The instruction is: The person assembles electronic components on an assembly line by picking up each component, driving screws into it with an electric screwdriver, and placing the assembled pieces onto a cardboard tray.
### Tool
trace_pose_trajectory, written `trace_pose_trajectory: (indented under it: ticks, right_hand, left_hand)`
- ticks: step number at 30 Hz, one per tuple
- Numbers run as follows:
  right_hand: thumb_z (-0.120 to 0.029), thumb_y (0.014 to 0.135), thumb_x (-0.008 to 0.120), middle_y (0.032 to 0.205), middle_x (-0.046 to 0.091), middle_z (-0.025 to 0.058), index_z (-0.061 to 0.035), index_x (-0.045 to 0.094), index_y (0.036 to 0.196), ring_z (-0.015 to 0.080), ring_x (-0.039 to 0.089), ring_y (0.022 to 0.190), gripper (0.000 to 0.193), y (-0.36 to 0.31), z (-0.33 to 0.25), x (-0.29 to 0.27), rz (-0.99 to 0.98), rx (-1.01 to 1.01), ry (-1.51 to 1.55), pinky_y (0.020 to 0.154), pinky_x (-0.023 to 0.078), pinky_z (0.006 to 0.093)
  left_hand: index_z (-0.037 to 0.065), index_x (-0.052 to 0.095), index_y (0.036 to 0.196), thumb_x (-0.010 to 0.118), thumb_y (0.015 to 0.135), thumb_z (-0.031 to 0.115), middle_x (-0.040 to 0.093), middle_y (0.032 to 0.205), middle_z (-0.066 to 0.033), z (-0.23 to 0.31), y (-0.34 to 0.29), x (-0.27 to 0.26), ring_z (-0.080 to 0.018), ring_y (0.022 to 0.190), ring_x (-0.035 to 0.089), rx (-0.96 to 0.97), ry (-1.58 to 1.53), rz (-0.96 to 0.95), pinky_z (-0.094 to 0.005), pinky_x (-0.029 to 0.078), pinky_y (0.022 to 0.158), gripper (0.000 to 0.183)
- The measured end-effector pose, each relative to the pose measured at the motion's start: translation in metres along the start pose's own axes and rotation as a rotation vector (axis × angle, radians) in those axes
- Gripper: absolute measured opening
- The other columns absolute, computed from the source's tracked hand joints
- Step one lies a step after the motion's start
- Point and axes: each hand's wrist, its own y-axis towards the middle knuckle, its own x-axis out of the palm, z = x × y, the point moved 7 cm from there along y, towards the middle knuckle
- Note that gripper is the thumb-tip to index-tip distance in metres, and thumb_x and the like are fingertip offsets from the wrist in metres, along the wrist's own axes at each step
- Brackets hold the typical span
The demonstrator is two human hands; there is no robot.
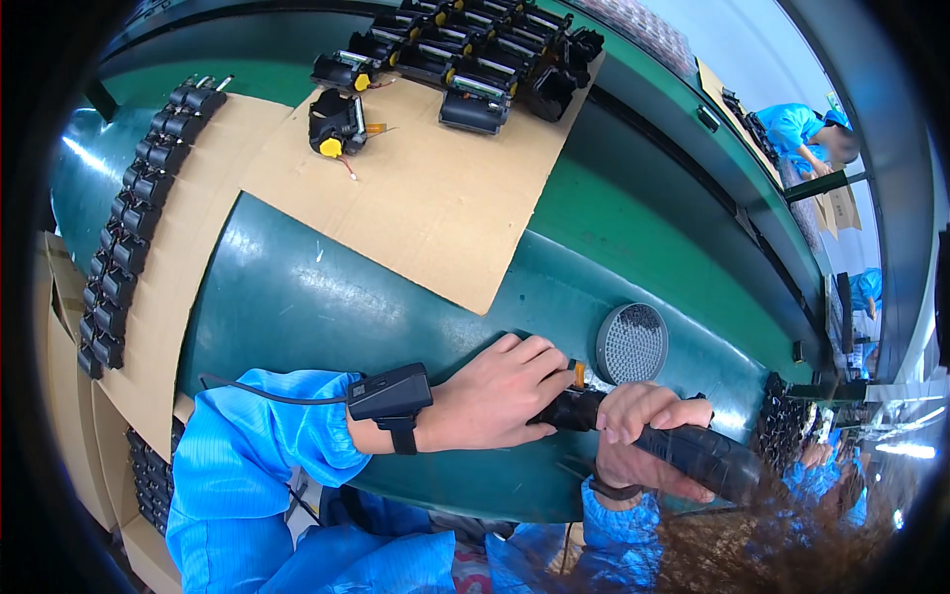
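The left arm, in a loose blue fabric sleeve (228,505), rises from the lower left and bends, the forearm running rightward across the body. Its cuff bunches above the bare left wrist (426,434). The left hand (492,396) lies back upward, its knuckles raised, fingers bent and pointing right, the thumb stretched out below them; some fingertips are hidden. The right arm comes up from the lower edge in a matching blue fabric sleeve (623,530). The right hand (630,416) meets it above, close beside the left, fingers curled in a grip.
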Motion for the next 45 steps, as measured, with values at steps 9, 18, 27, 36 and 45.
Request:
trace_pose_trajectory:
  ticks: [9, 18, 27, 36, 45]
  right_hand:
    - [-0.091, 0.079, 0.054, 0.067, 0.054, 0.0071, -0.0059, 0.047, 0.099, 0.0191, 0.052, 0.052, 0.088, -0.002, 0.013, -0.008, 0.039, 0.051, 0.07, 0.048, 0.047, 0.0339]
    - [-0.09, 0.081, 0.054, 0.068, 0.054, 0.0067, -0.0058, 0.049, 0.1, 0.0181, 0.052, 0.052, 0.086, -0.003, 0.009, -0.004, -0.005, 0.039, 0.01, 0.05, 0.047, 0.0348]
    - [-0.088, 0.089, 0.046, 0.07, 0.051, 0.0043, -0.0083, 0.049, 0.105, 0.0163, 0.05, 0.052, 0.081, 0.014, -0.051, -0.053, 0.238, -0.129, 0.065, 0.047, 0.044, 0.0318]
    - [-0.087, 0.091, 0.041, 0.064, 0.047, 0.0019, -0.0095, 0.048, 0.103, 0.0126, 0.046, 0.047, 0.079, -0.015, -0.042, -0.102, 0.389, -0.086, 0.027, 0.041, 0.041, 0.0279]
    - [-0.087, 0.089, 0.046, 0.064, 0.048, 0.0029, -0.0093, 0.047, 0.102, 0.0139, 0.047, 0.047, 0.079, -0.021, -0.037, -0.1, 0.336, -0.036, 0.029, 0.042, 0.041, 0.0289]
  left_hand:
    - [0.001, 0.063, 0.125, 0.082, 0.078, 0.035, 0.058, 0.12, -0.0111, -0.002, 0.0, 0.002, -0.0295, 0.122, 0.053, -0.008, 0.007, -0.014, -0.0417, 0.044, 0.099, 0.062]
    - [0.003, 0.063, 0.13, 0.082, 0.08, 0.037, 0.059, 0.122, -0.01, 0.001, 0.0, 0.005, -0.029, 0.123, 0.052, -0.003, 0.058, -0.024, -0.0425, 0.044, 0.1, 0.063]
    - [0.004, 0.062, 0.135, 0.084, 0.081, 0.034, 0.058, 0.126, -0.0106, -0.001, 0.001, 0.005, -0.0305, 0.124, 0.052, -0.008, 0.04, -0.026, -0.0431, 0.043, 0.103, 0.066]
    - [0.009, 0.06, 0.142, 0.085, 0.083, 0.018, 0.057, 0.125, -0.0083, 0.008, -0.001, -0.015, -0.0265, 0.117, 0.056, -0.011, -0.336, 0.062, -0.0372, 0.048, 0.098, 0.065]
    - [-0.005, 0.049, 0.148, 0.08, 0.092, 0.02, 0.06, 0.141, -0.012, 0.022, -0.065, -0.042, -0.0194, 0.132, 0.056, -0.465, -1.308, 0.194, -0.0363, 0.044, 0.114, 0.069]
